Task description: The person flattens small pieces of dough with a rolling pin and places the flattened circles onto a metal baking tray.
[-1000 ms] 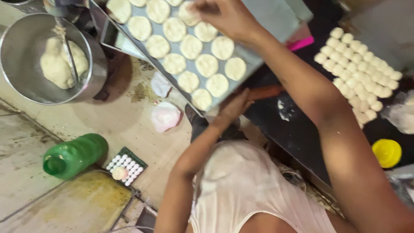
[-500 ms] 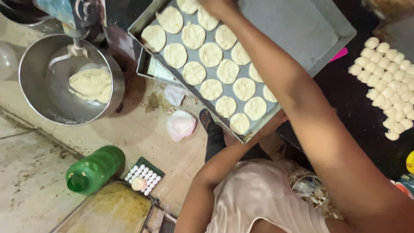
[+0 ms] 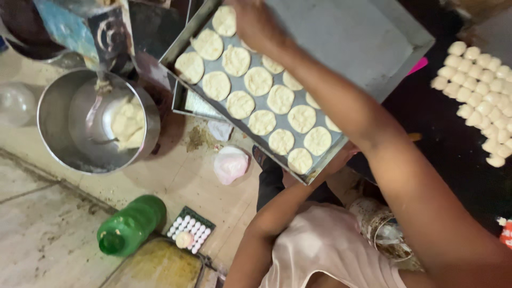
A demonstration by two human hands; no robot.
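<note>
A grey metal baking tray (image 3: pixel 357 42) is held tilted above the floor, its left half covered with several flattened dough discs (image 3: pixel 258 81). My right hand (image 3: pixel 255 25) reaches along the tray to its far end and rests on the discs there; its fingers are hidden from me. My left hand (image 3: pixel 345 153) comes up from below and grips the tray's near corner, mostly hidden under it. My pale pink shirt (image 3: pixel 325 250) fills the bottom of the view.
A steel bowl (image 3: pixel 58 106) with a lump of dough and a spoon stands at the left. On the floor lie a green bottle (image 3: pixel 130 224), a small tray of white pieces (image 3: pixel 192 230) and a pink-white lump (image 3: pixel 231 164). Several dough balls (image 3: pixel 480 80) sit on the dark surface at right.
The view has shifted, so the bowl and tray sit further right and lower. My right hand stays at the tray's far end, and my left hand is further under its corner.
</note>
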